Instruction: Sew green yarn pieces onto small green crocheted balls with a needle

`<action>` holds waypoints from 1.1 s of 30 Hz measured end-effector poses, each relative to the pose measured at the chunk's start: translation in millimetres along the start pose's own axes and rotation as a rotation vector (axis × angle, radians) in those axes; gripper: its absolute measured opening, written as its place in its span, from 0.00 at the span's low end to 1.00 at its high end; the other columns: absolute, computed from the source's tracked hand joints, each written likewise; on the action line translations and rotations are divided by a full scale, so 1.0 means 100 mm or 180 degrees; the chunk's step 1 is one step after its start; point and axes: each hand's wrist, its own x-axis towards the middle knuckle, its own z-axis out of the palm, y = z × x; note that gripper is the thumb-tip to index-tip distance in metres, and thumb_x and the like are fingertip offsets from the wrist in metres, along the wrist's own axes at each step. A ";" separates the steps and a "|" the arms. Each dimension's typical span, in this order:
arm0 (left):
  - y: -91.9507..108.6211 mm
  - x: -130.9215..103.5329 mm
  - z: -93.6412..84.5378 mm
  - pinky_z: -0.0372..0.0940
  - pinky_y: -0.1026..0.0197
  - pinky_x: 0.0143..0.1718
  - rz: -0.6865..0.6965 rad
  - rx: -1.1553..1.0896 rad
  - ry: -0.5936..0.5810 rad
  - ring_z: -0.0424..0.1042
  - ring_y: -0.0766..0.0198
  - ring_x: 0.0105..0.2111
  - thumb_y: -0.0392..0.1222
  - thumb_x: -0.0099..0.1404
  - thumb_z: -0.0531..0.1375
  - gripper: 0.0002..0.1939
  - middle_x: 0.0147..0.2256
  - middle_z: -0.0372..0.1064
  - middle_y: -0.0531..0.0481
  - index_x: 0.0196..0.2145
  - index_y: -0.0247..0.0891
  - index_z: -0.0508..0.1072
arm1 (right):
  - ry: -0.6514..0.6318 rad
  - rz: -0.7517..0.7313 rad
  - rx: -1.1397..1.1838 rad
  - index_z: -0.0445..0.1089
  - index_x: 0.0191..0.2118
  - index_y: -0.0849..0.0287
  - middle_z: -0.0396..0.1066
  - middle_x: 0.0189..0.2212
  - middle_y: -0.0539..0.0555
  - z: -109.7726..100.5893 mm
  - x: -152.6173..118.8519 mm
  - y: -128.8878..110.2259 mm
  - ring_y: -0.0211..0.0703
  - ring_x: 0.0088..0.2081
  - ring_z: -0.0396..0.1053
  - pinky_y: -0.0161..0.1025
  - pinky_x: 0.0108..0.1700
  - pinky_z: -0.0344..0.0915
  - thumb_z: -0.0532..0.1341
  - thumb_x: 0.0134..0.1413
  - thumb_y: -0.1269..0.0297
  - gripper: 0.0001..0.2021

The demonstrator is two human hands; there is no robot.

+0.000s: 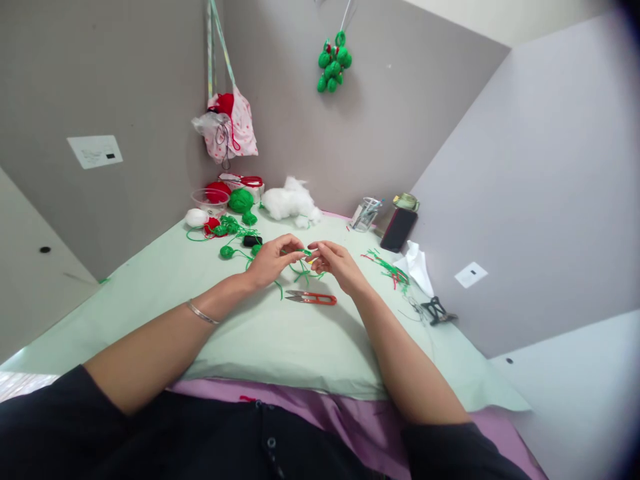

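My left hand (pixel 274 260) pinches a small piece of green yarn work (pixel 306 252) above the table, and loose green strands trail below it. Close against its other side, my right hand (pixel 336 264) has its fingers curled in. A small yellow bit (pixel 311 262) shows by the right fingertips; what it belongs to is hidden. Orange-handled thread snips (pixel 313 298) lie on the cloth just below both hands. Left of my left hand are a small green yarn ball (pixel 227 253) and a black object (pixel 253 241).
At the back left stand a clear tub (pixel 200 200), a green yarn ball (pixel 241 200) and white stuffing (pixel 287 202). Rightward are a clear cup (pixel 367 215), a phone (pixel 399 229), yarn scraps (pixel 387 267) and a black clip (pixel 437 311). A bag (pixel 240 127) hangs on the wall.
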 end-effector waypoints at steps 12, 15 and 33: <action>-0.03 0.00 0.03 0.67 0.56 0.40 -0.0519 -0.0662 -0.0230 0.74 0.61 0.32 0.46 0.55 0.67 0.14 0.31 0.74 0.48 0.35 0.35 0.75 | 0.0437 -0.0961 -0.1181 0.73 0.32 0.56 0.70 0.28 0.51 0.10 -0.08 0.03 0.39 0.29 0.67 0.38 0.34 0.64 0.63 0.52 0.60 0.06; -0.02 0.02 0.03 0.67 0.54 0.42 -0.0706 -0.0721 -0.0177 0.74 0.59 0.33 0.44 0.51 0.69 0.16 0.30 0.75 0.47 0.36 0.34 0.75 | 0.0764 -0.0850 -0.0781 0.70 0.32 0.58 0.69 0.24 0.50 -0.04 -0.02 0.02 0.36 0.24 0.64 0.36 0.29 0.63 0.62 0.51 0.59 0.08; -0.05 0.12 -0.15 0.65 0.56 0.48 -0.0673 -0.1277 0.0377 0.73 0.66 0.33 0.44 0.53 0.69 0.16 0.32 0.71 0.53 0.37 0.36 0.71 | 0.0414 -0.0234 -0.4217 0.74 0.40 0.55 0.74 0.43 0.55 0.01 0.16 0.35 0.44 0.42 0.71 0.36 0.40 0.61 0.56 0.61 0.60 0.11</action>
